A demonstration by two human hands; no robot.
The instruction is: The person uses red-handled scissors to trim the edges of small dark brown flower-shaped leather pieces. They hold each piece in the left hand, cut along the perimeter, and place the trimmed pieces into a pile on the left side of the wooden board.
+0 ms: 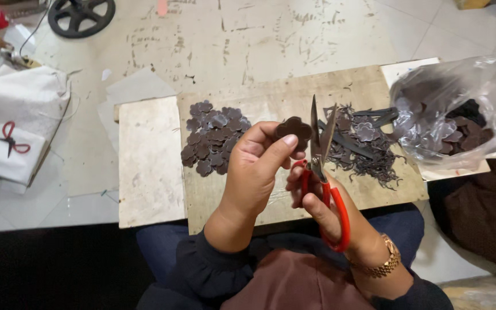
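Head view, looking down: the left hand (254, 172) pinches a dark brown flower-shaped piece (294, 130) between thumb and fingertips, closed firmly on its lower lobe so the rest stands free above the grip. Just right of that pinch, the right hand (328, 212) is wrapped through the red handles of a pair of scissors (321, 166); the blades point up and stand slightly parted beside the piece's right edge, nearly touching it.

The piece looks thin, light and somewhat flexible, like leather or stiff felt, so it should hold its shape when gripped by one lobe, yet bend if squeezed hard. Holding it at the edge opposite the blades seems the safest place.

Beyond the left hand's grip, a pile of finished flower pieces (213, 138) lies on the wooden board (271, 97). Beyond the scissors, a heap of dark trimmings and strips (363, 149) spreads over the board, and further right a clear plastic bag (460, 109) holds more dark pieces. Far left of the grip, a second pair of red scissors (11, 139) rests on white cloth (18, 103).
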